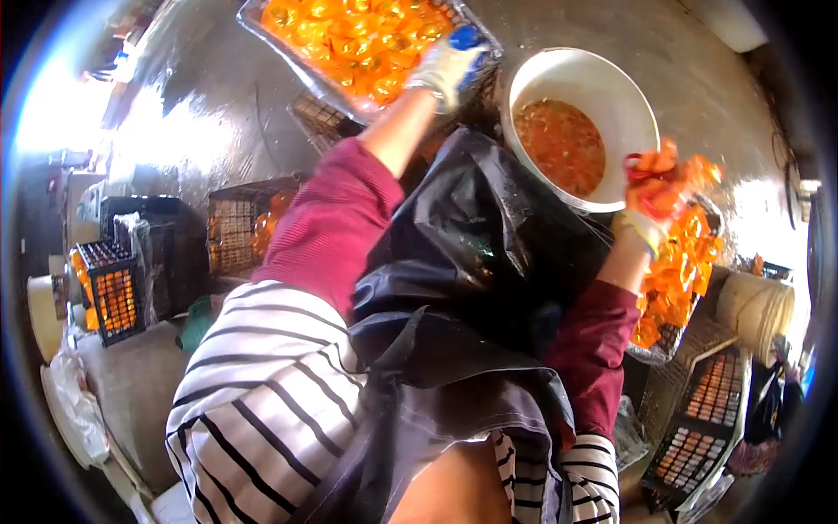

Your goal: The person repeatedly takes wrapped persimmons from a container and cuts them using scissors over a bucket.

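My left hand (449, 68), in a white glove with blue fingertips, is at the right edge of a plastic-lined crate (301, 65) full of shiny orange pieces (358, 44). Whether its fingers grip anything is hidden. My right hand (656, 188), in an orange-stained glove, is closed round orange-red pieces (694, 173), partly smeared by motion. It is beside the right rim of a white bucket (642, 113) that holds reddish pulp and liquid (561, 147). Below this hand, more orange pieces (676, 271) lie in a lined crate.
A dark crate with orange contents (231, 229) stands left of my knees. Farther left is a black crate (113, 293). Stacked crates (698, 428) and a pale round container (755, 310) stand at the right. A black apron (480, 236) covers my lap.
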A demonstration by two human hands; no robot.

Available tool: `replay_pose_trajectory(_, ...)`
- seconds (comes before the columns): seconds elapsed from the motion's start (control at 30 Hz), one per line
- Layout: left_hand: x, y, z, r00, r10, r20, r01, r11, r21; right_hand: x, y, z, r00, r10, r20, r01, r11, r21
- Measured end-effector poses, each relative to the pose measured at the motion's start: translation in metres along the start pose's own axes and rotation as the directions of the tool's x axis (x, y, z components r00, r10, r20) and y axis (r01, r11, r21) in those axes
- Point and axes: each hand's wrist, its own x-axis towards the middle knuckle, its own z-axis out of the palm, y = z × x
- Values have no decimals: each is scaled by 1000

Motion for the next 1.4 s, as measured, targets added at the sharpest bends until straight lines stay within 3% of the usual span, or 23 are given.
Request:
replay_pose_trajectory(0.03, 4, -29, -20, 998, -60, -21, 63, 975, 213, 10, -8, -13, 998, -57, 7, 55, 987, 154)
replay_pose_trajectory(0.07, -7, -22, -45, 960, -279, 4, 274, 944, 183, 7, -14, -12, 991, -130, -19, 131, 969, 207)
replay_pose_trajectory(0.13, -13, -47, -50, 894, -431, 124, 420, 902, 104, 56, -17, -99, 986, -149, 75, 93, 863, 497)
replay_pose_trajectory(0.17, -8, -72, -43, 853, -502, 141, 484, 863, 144, 51, -15, -93, 990, -117, 83, 68, 892, 447)
replay_pose_trajectory(0.27, 1, -113, -3, 980, -25, 195, -88, 831, 550, 26, -13, -36, 994, -54, 98, 23, 955, 295)
replay_pose_trajectory(0.4, 12, -98, 7, 983, -132, 129, 39, 831, 555, 17, -2, -6, 992, -37, 120, 10, 975, 221)
replay_pose_trajectory(0.47, 14, -116, 3, 958, -275, -80, 286, 933, 218, 17, 3, -9, 986, -17, 168, -16, 981, 195)
replay_pose_trajectory(0.53, 31, -145, -7, 966, -225, 129, 218, 974, 69, 11, 4, -1, 984, -7, 176, -22, 987, 161)
replay_pose_trajectory(0.57, 26, -149, -14, 972, -192, 132, 148, 946, 288, 11, 5, -7, 978, 3, 208, -33, 989, 142)
replay_pose_trajectory(0.7, 3, -116, -14, 990, -122, 72, 119, 991, 57, 22, 19, -40, 904, 90, 417, -204, 950, 238)
replay_pose_trajectory(0.77, 13, -99, -9, 922, -190, 336, 59, 930, 364, 20, 17, -37, 839, 155, 522, -349, 889, 297)
replay_pose_trajectory(0.8, 12, -73, -10, 859, -321, 399, 79, 853, 516, 14, 16, -28, 905, 171, 389, -275, 934, 229)
replay_pose_trajectory(0.83, 16, -77, -1, 909, -242, 341, 22, 842, 539, 4, 14, -8, 954, 169, 245, -210, 966, 149)
replay_pose_trajectory(0.87, 24, -82, 4, 894, -261, 365, 35, 851, 523, 0, 13, 1, 984, 151, 97, -157, 986, 60)
replay_pose_trajectory(0.93, 34, -95, 2, 856, -311, 413, 70, 862, 503, 19, 15, -20, 873, 161, 460, -272, 944, 185)
replay_pose_trajectory(1.0, 34, -110, -7, 807, -262, 529, 99, 943, 317, 26, 16, -28, 966, 153, 208, -206, 942, 266)
replay_pose_trajectory(1.03, 29, -116, -8, 803, -251, 541, 147, 962, 229, 24, 16, -21, 826, 159, 540, -350, 897, 271)
replay_pose_trajectory(1.13, 25, -140, -7, 914, -134, 384, 222, 955, -195, 19, 22, -10, 984, 113, 142, -137, 975, 176)
replay_pose_trajectory(1.17, 24, -133, -12, 964, 20, 265, 64, 951, -303, 15, 24, -8, 985, 118, 127, -136, 980, 144)
replay_pose_trajectory(1.23, 12, -89, -24, 993, 12, 121, 77, 706, -704, 7, 24, -5, 980, 174, 93, -182, 980, 82)
replay_pose_trajectory(1.27, -9, -15, -33, 978, -136, 160, 199, 363, -910, 5, 25, -1, 971, 225, 81, -230, 972, 52)
replay_pose_trajectory(1.3, -21, 20, -33, 992, 121, -25, -105, 717, -689, 7, 29, -1, 977, 205, 64, -206, 979, 0)
replay_pose_trajectory(1.4, -31, 132, 16, 911, 388, 139, -275, 824, -496, 7, 41, -9, 969, 247, 13, -246, 960, 134)
